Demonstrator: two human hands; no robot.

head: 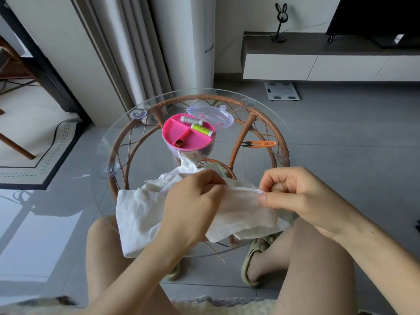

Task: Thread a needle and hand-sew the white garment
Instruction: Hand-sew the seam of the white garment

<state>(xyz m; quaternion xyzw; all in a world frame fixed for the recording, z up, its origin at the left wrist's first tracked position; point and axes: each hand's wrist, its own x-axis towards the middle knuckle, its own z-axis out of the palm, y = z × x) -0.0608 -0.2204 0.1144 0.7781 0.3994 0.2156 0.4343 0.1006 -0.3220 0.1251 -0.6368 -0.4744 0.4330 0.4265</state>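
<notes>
- Stretching a seam edge of the garment between both hands, the person seems to be lining up the next stitch; the cloth lies bunched on the near side of the glass table and droops over its near rim toward the knees.
- The left hand has its fingers curled, pinching a fold, probably to keep the edge taut and flat for the point.
- The right hand, just right of it, presses its thumb on the same edge while its curled fingers hold the needle tilted above the cloth, ready to go in.
- Whether thread runs through the eye I cannot tell; it is too fine to make out.
- Farther away, mid-table, the pink box stands open with its clear lid beside it and a grey spool and a green spool in its far compartment, within reach for rethreading.
- Orange snips lie to the right, apart from the cloth, handy for cutting the tail.
</notes>
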